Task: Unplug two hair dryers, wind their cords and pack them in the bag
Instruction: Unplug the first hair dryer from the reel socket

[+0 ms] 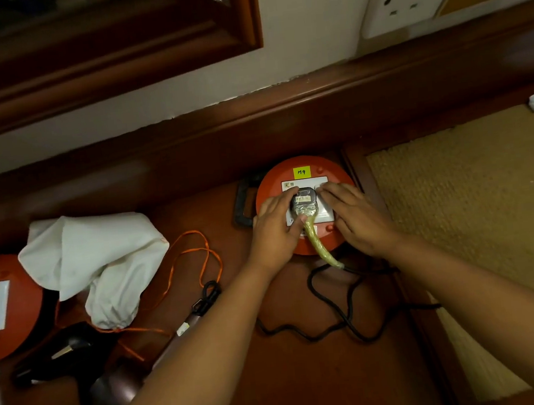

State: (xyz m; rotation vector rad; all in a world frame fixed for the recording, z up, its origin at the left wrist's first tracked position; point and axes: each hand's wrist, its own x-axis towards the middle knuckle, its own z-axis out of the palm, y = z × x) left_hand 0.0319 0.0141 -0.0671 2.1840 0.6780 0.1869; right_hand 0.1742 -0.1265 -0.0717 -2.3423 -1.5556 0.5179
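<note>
Wooden desk [310, 379]: white bag [99, 253] lies crumpled, contents hidden.

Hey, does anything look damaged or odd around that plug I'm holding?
Yes: the plug in the orange reel and the start of its cord are wrapped in yellowed clear tape, like a makeshift repair. Your left hand grips it.
</note>
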